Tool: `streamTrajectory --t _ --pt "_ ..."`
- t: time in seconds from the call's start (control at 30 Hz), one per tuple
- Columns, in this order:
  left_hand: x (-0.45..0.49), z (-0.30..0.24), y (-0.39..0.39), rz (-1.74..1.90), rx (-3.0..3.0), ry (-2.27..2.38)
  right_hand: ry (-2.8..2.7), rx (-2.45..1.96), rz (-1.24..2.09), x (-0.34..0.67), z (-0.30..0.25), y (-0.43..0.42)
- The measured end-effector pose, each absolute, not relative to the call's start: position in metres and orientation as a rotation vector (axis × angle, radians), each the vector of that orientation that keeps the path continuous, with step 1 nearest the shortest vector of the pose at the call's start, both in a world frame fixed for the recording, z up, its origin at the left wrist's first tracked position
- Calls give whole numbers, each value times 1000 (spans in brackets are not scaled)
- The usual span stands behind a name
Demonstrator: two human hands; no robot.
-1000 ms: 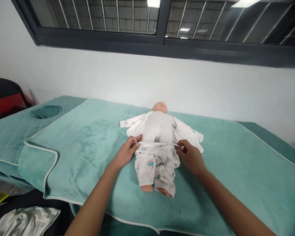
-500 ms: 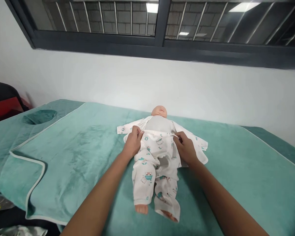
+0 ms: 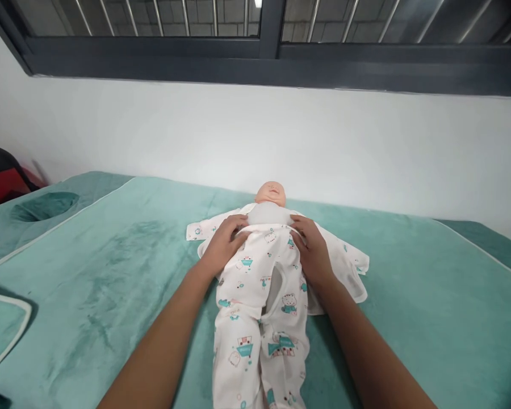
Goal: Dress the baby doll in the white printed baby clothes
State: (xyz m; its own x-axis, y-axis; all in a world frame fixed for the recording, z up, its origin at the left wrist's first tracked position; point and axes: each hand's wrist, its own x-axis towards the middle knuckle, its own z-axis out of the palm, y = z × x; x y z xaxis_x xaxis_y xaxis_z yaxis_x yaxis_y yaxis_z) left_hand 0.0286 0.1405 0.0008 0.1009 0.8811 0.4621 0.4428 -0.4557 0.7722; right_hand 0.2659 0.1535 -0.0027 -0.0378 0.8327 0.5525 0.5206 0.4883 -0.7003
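A baby doll lies on its back, head toward the wall. Its grey-white torso shows between the spread halves of a white printed jacket. White printed trousers with a split crotch cover its waist and legs; the feet are out of frame or hidden. At the left side of the waistband, my left hand rests with thumb and fingers apart. My right hand is on the opposite side of the waist, its thumb also apart from the fingers. Both hands touch the doll's sides near the waistband.
A green plush cover with pale piping spreads under the doll. To the left, the bed has a round face hole. Behind stands a white wall below a dark window frame. A red and black object is at the far left.
Both hands have loosened their pinch on the waistband and spread their fingers at the waist. The trousers look straighter and smoother. The view has moved closer, and the feet have left it.
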Motion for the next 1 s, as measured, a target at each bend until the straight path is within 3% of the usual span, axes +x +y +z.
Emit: streamTrajectory --t 0.2,0.43,0.73,0.87,1.0 --pt "35 31 146 992 2128 1395 -2064 -1036 392 275 7 171" --pt "45 30 192 1129 1801 1764 -2024 -1465 140 263 31 201" --pt "41 13 183 1105 1678 1804 -1475 -1292 590 251 11 209" --pt "28 20 171 1038 1595 1681 -1422 -1352 697 262 12 195" --pt "22 17 165 948 1597 1629 -1460 -1409 1026 278 10 181"
